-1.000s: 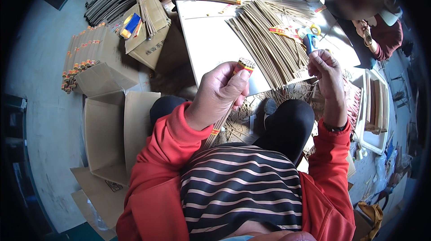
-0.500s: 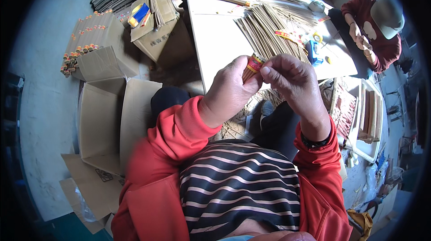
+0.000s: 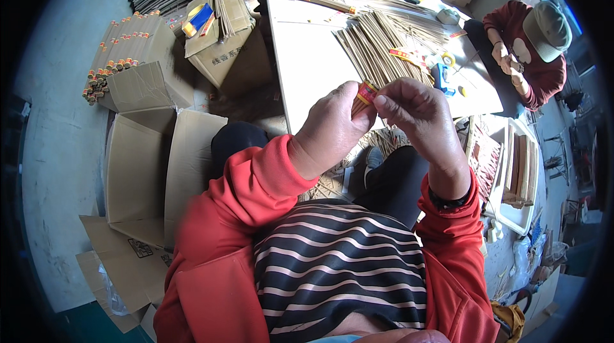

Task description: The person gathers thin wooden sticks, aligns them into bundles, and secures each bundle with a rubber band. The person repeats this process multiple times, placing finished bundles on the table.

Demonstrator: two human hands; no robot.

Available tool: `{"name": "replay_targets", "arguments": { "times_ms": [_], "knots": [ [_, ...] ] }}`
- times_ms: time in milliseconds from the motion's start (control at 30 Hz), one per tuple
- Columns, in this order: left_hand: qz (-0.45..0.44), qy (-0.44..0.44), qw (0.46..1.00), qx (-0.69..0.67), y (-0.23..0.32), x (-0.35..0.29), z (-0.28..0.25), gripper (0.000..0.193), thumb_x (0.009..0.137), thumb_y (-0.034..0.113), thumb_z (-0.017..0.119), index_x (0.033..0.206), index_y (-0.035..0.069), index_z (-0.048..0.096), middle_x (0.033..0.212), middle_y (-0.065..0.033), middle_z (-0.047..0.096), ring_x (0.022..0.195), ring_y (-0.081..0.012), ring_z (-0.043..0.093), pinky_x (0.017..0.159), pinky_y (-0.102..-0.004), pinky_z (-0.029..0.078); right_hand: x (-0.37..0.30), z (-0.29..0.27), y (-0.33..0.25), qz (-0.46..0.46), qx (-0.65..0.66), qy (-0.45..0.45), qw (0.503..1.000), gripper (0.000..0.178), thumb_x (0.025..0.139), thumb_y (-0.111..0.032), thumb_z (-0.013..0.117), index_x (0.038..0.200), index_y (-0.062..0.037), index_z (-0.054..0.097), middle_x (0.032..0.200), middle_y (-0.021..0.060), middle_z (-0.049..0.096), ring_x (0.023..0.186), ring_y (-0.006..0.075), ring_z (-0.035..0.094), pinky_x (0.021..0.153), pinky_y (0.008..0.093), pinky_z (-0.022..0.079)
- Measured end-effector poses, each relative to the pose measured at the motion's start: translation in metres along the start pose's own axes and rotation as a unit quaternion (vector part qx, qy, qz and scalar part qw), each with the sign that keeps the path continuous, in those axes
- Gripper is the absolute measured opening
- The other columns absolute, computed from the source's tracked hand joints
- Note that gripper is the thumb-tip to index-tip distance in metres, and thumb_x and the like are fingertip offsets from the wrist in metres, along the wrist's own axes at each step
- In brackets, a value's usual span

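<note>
My left hand (image 3: pixel 329 125) is closed round a bundle of thin brown incense sticks (image 3: pixel 361 110), held above the table's near edge. A red and yellow paper band (image 3: pixel 366 92) wraps the bundle's upper end. Pinched together, the thumb and forefinger of my right hand (image 3: pixel 419 116) press against the band's right edge. Both palms hide most of the bundle. Beyond my hands, a broad pile of loose incense sticks (image 3: pixel 374 49) lies on the white table (image 3: pixel 300 62), with a similar paper band (image 3: pixel 407 56) on top.
A blue tape dispenser (image 3: pixel 442 79) stands right of the pile. An open cardboard box (image 3: pixel 137 170) is at my left, near stacked finished bundles (image 3: pixel 121 42) and a closed carton (image 3: pixel 227 55). At the right, a co-worker (image 3: pixel 534 55) sits beside a white tray (image 3: pixel 521 225).
The view has shifted slightly. My hands keep nearly the same hold, with the bundle and band turned a little between them.
</note>
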State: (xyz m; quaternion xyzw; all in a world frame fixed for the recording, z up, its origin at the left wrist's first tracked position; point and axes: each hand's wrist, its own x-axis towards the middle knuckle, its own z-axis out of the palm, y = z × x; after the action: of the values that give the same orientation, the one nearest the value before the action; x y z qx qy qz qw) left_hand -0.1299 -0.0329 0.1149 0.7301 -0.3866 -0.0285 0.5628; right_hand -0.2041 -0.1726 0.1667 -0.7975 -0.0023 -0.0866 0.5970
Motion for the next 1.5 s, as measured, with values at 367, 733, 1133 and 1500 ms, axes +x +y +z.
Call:
{"name": "replay_targets", "arguments": {
  "times_ms": [367, 733, 1133, 1500],
  "knots": [
    [-0.004, -0.012, 0.999, 0.031, -0.001, 0.001, 0.001, 0.016, 0.081, 0.009, 0.061, 0.089, 0.000, 0.052, 0.069, -0.0125, 0.056, 0.060, -0.0132, 0.053, 0.057, -0.0275, 0.045, 0.006, -0.011, 0.000, 0.055, 0.005, -0.039, 0.998, 0.018, 0.084, -0.017, 0.062, 0.085, 0.0011, 0.060, 0.071, -0.0004, 0.057, 0.064, 0.0050, 0.049, 0.059, 0.0197, 0.042],
    [0.021, 0.019, 0.995, 0.095, 0.000, 0.002, 0.003, 0.023, 0.078, 0.010, 0.059, 0.091, -0.002, 0.045, 0.079, -0.0232, 0.056, 0.072, -0.0393, 0.057, 0.061, -0.0416, 0.047, 0.007, 0.004, -0.001, 0.093, -0.066, 0.040, 0.993, 0.016, 0.083, -0.013, 0.062, 0.084, 0.0024, 0.060, 0.068, 0.0000, 0.057, 0.059, 0.0042, 0.048, 0.054, 0.0189, 0.040],
    [0.024, 0.032, 0.995, 0.093, -0.006, 0.000, 0.005, 0.022, 0.079, 0.008, 0.058, 0.094, -0.003, 0.047, 0.078, -0.0230, 0.057, 0.068, -0.0371, 0.058, 0.059, -0.0385, 0.048, 0.006, 0.007, 0.000, 0.136, -0.027, 0.070, 0.988, 0.021, 0.081, -0.017, 0.066, 0.081, 0.0025, 0.058, 0.062, 0.0012, 0.055, 0.052, 0.0047, 0.048, 0.046, 0.0183, 0.039],
    [-0.043, -0.070, 0.995, -0.054, -0.002, -0.002, -0.005, 0.013, 0.081, 0.002, 0.054, 0.093, -0.002, 0.051, 0.063, -0.0003, 0.049, 0.053, -0.0035, 0.041, 0.047, -0.0208, 0.036, 0.004, 0.001, 0.008, 0.071, 0.019, 0.072, 0.995, 0.034, 0.073, -0.023, 0.074, 0.080, 0.0010, 0.050, 0.060, 0.0017, 0.051, 0.049, 0.0058, 0.049, 0.043, 0.0184, 0.040]
  ]
}}
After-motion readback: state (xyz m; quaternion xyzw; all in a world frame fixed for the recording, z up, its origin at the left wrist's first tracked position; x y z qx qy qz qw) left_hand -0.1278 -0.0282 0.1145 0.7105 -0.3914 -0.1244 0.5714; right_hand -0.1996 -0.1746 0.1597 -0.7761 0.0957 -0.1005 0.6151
